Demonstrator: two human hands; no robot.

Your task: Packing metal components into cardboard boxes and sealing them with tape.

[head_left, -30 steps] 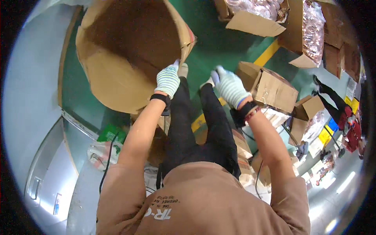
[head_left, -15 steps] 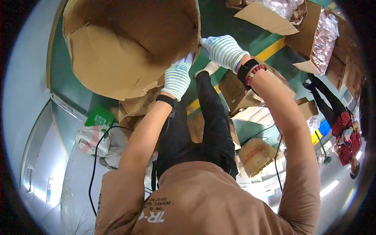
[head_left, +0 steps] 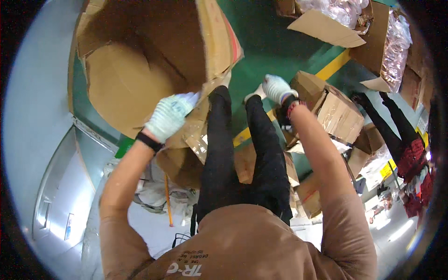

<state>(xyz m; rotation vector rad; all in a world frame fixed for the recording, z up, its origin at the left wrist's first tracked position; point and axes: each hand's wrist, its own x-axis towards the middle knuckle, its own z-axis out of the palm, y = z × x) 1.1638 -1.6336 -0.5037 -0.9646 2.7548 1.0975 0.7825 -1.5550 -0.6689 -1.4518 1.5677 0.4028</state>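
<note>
box: big open carton (head_left: 140, 60), held up far left, mouth tilted toward the camera
left hand (head_left: 169, 116): clenched on its near rim
right hand (head_left: 276, 87): released, off right, farther from it

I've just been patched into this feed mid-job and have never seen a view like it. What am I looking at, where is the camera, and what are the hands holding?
There is no machine here. A fisheye camera on a person's head looks down their body, so straight edges bend near the rim. The gloved left hand grips the lower edge of a big open cardboard box, which is tilted with its opening towards the camera. The gloved right hand hangs free above the green floor, holding nothing, near a smaller taped box. More cardboard boxes lie around the person's black trousers. Another person's legs show at right.
</note>
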